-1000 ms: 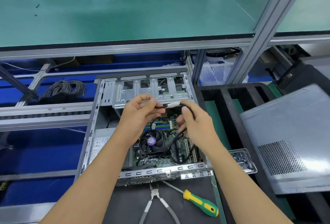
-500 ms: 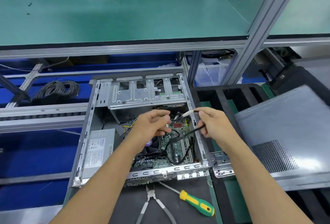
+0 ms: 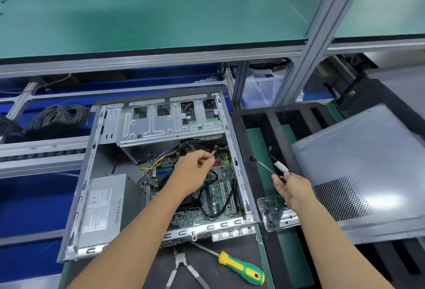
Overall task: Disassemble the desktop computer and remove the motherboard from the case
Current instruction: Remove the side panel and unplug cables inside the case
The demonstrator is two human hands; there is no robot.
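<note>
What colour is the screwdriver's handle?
Green with yellow sections, on the screwdriver, head view.

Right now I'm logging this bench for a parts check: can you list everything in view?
Computer case: one, grey, open, centre.
Motherboard: one, green, inside case.
Power supply: one, grey, case's left.
Screwdriver: one, green-yellow, front.
Pliers: one, silver, beside screwdriver.
Side panel: one, grey, right.
Black tray: one, under panel.
Wire coil: one, black, left.
Cable: one, black, white tag.
Left hand: over motherboard.
Right hand: pinches cable.
</note>
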